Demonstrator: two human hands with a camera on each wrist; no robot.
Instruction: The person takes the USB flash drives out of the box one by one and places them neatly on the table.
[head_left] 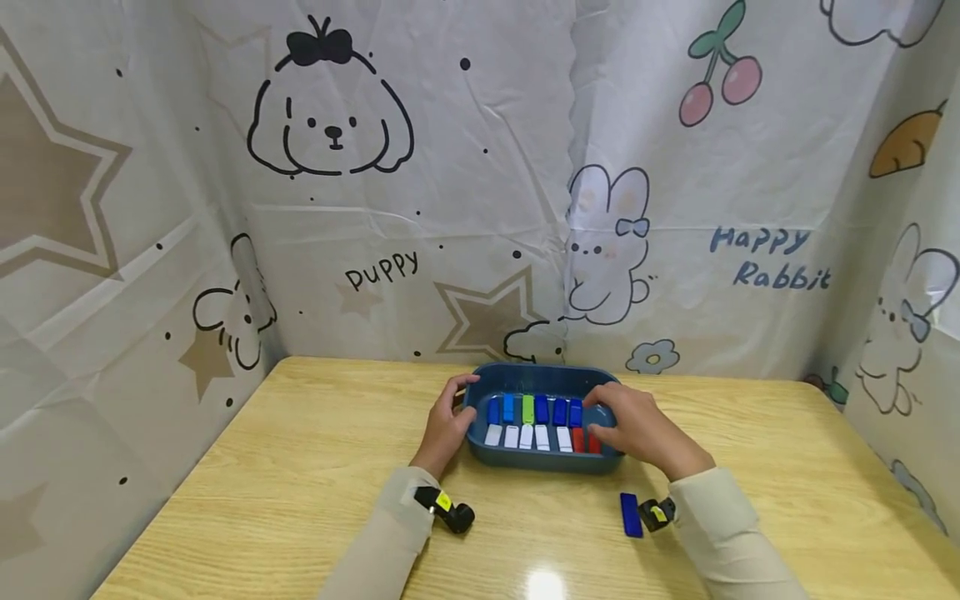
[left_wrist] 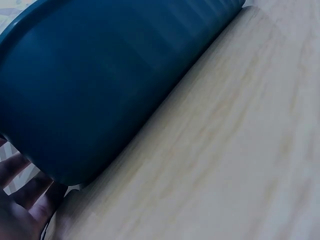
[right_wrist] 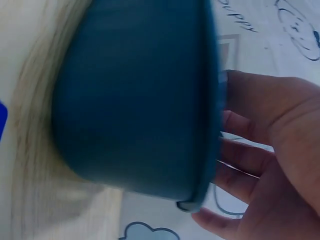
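A dark blue basin (head_left: 540, 461) stands on the table with two rows of small flat blocks in it. The far row shows blue blocks (head_left: 560, 412), a lighter blue block (head_left: 508, 408) and a green block (head_left: 528, 409). White blocks (head_left: 512, 437) and red blocks (head_left: 578, 440) make up the near row. My left hand (head_left: 442, 429) holds the basin's left end, thumb at the rim. Over the right rim, my right hand (head_left: 637, 423) reaches in, thumb beside the rightmost red block (head_left: 595, 443). The right wrist view hides its fingertips behind the basin wall, so anything pinched cannot be seen.
One loose blue block (head_left: 631, 515) lies on the wooden table (head_left: 300, 500) in front of the basin, close to the right wrist. A printed curtain (head_left: 480, 208) hangs behind the table's far edge and along both sides.
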